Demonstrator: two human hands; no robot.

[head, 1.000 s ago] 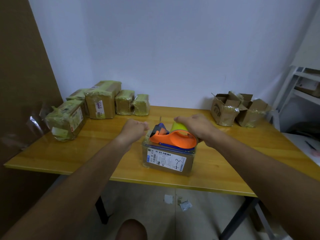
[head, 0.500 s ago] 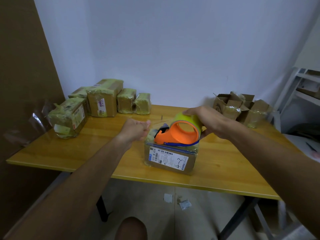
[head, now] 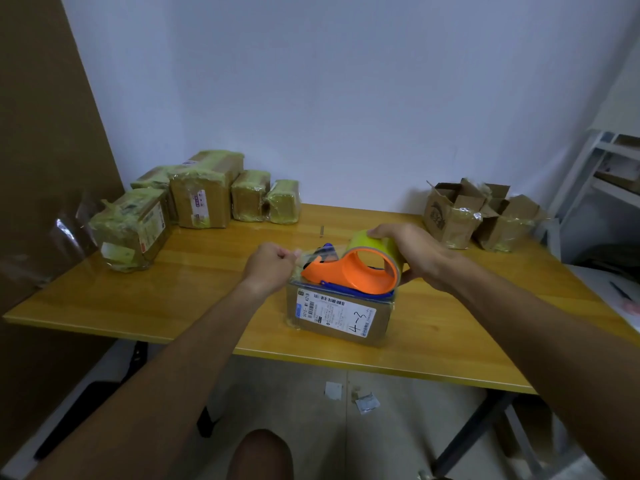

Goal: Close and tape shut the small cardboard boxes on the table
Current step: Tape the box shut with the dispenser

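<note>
Over box (head: 341,315) — dispenser (head: 356,271) tilted up, tape (head: 313,253) drawn leftward.

Both my bare forearms reach forward from the lower corners, converging ahead of me. My left hand (head: 270,266) is closed into a loose fist, knuckles up, thumb and fingertips pinched together at its right side — wrist straight. My right hand (head: 412,252) is cupped, palm turned inward, fingers curled over the top, thumb tucked below — wrist bent slightly left.
</note>
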